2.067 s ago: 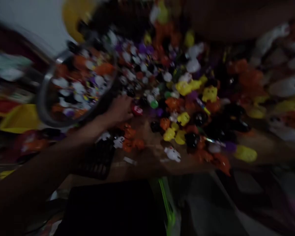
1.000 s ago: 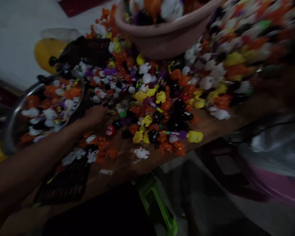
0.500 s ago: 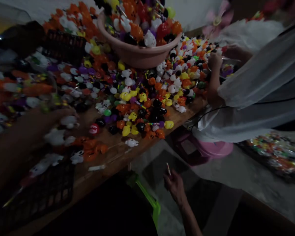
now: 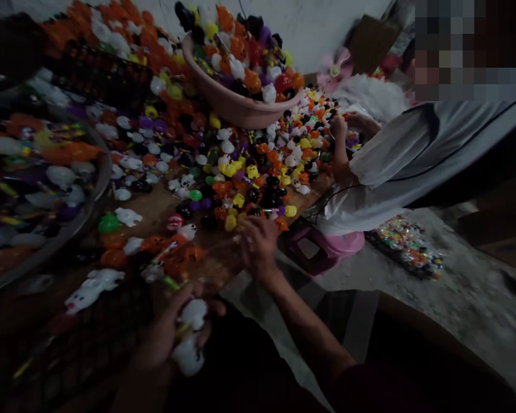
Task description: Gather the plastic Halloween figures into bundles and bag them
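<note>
1. At left, we see a metal basin [image 4: 106, 178] full of small toys, its curved wall apparently keeping rounded shapes from rolling away.
2. Nearer us lies a gridded black crate [image 4: 88, 350], stiff and dark.
3. The left hand [image 4: 178, 321] curls around white toy pieces [image 4: 193, 314] below the table [image 4: 217, 258] edge, presumably cupping them because smooth, bulbous surfaces slip; whether they are joined, we cannot tell.
4. Behind, a pink tub [image 4: 241, 112] stands heaped above its rim, likely to save room.
5. The right hand [image 4: 251, 238] bends its fingers beside yellow toys [image 4: 231, 222]; blur hides from us any grip.
</note>
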A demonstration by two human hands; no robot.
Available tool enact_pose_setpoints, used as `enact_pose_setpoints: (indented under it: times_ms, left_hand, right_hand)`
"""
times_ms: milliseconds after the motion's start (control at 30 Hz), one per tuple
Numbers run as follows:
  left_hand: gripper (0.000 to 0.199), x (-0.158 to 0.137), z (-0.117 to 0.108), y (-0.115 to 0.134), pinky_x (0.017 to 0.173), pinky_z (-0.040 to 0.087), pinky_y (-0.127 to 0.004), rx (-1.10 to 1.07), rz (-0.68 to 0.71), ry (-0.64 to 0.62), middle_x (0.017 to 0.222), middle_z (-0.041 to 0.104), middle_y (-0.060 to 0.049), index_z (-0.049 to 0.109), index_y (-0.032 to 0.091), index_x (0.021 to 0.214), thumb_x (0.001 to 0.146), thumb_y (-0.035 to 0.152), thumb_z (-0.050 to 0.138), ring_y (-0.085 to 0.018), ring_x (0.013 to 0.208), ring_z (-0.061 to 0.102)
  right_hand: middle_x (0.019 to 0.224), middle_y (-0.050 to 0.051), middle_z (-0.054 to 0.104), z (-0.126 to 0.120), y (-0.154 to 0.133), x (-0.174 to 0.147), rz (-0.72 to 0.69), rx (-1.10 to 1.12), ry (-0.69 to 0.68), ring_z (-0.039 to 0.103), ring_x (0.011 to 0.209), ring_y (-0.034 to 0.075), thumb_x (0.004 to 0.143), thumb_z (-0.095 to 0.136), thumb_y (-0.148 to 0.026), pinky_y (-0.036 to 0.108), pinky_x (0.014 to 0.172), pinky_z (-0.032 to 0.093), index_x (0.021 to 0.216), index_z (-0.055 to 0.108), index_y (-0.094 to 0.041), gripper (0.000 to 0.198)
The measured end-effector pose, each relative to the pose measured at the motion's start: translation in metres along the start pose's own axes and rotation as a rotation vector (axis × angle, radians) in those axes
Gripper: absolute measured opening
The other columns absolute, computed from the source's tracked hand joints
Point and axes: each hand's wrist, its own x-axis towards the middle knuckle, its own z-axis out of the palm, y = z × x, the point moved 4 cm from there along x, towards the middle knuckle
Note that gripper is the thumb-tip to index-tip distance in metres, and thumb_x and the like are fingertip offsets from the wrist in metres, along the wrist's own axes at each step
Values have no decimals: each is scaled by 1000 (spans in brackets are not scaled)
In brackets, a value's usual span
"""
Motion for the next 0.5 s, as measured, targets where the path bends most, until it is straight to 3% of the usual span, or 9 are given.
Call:
enact_pose_setpoints:
  times_ms: [67, 133, 200, 333, 400, 500]
  left_hand:
    - [52, 12, 21, -10, 35, 40, -21, -85, -5, -89, 108, 72, -4, 61, 27, 74, 57, 71, 84, -22, 79, 71]
    - [51, 28, 33, -12, 35, 43, -22, -95, -13, -117, 112, 73, -5, 66, 27, 74, 54, 68, 88, -27, 87, 73]
    - [49, 43, 36, -7, 38, 46, -23, -75, -9, -115, 114, 74, -6, 69, 27, 77, 54, 65, 90, -30, 92, 74]
    - [43, 61, 31, 14, 38, 46, -23, -54, 51, 37, 108, 74, -8, 72, 25, 88, 61, 52, 89, -26, 80, 74]
    - [37, 66, 28, 24, 36, 44, -23, -67, 49, 116, 102, 75, -7, 72, 24, 94, 67, 46, 85, -21, 68, 72]
    - [34, 73, 26, 34, 36, 45, -23, -84, 40, 112, 100, 74, -8, 72, 22, 96, 70, 42, 82, -20, 64, 70]
  right_hand:
    - [108, 12, 67, -30, 60, -11, 165, -167, 73, 59, 103, 26, 96, 46, -20, 46, 94, 47, 112, 67, -19, 26]
    - [114, 12, 66, -48, 110, -14, 234, -228, -21, 58, 108, 27, 90, 48, -16, 48, 97, 49, 116, 67, -21, 32]
    - [124, 11, 66, -53, 142, -10, 212, -197, -146, 58, 115, 26, 85, 52, -15, 48, 101, 49, 120, 66, -22, 39]
    - [127, 11, 66, -36, 165, 2, 191, -18, -278, 60, 119, 25, 90, 53, -22, 48, 104, 49, 123, 66, -22, 35]
    - [124, 12, 67, -27, 168, 3, 229, 49, -239, 62, 117, 25, 95, 54, -28, 45, 103, 50, 121, 66, -23, 29]
    - [121, 13, 66, -16, 170, -4, 278, 86, -167, 63, 112, 24, 100, 49, -34, 43, 98, 52, 123, 61, -23, 28]
